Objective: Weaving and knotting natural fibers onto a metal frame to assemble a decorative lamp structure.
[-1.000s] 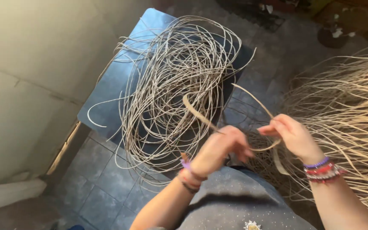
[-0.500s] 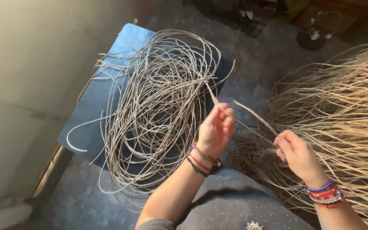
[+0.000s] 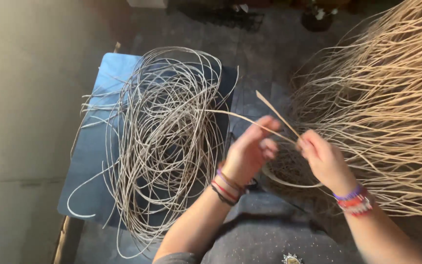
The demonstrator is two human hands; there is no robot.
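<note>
A thin tan cane strand (image 3: 230,114) runs from the pale coil (image 3: 164,142) on the left across to my hands. My left hand (image 3: 251,150) has its fingers spread with the strand passing over them. My right hand (image 3: 322,159) pinches the strand, whose free end (image 3: 269,105) sticks up and to the left. A loop of the same strand curves below both hands. Both wrists wear beaded bracelets.
The coil lies on a blue mat (image 3: 104,88) over a dark tiled floor. A large bundle of straw-coloured canes (image 3: 387,112) fills the right side. A pale wall (image 3: 20,98) stands at the left. My grey-clad lap (image 3: 264,234) is below.
My view has shifted, so the coil and mat sit farther left. My hands have come closer together, and the strand's free end now points up between them.
</note>
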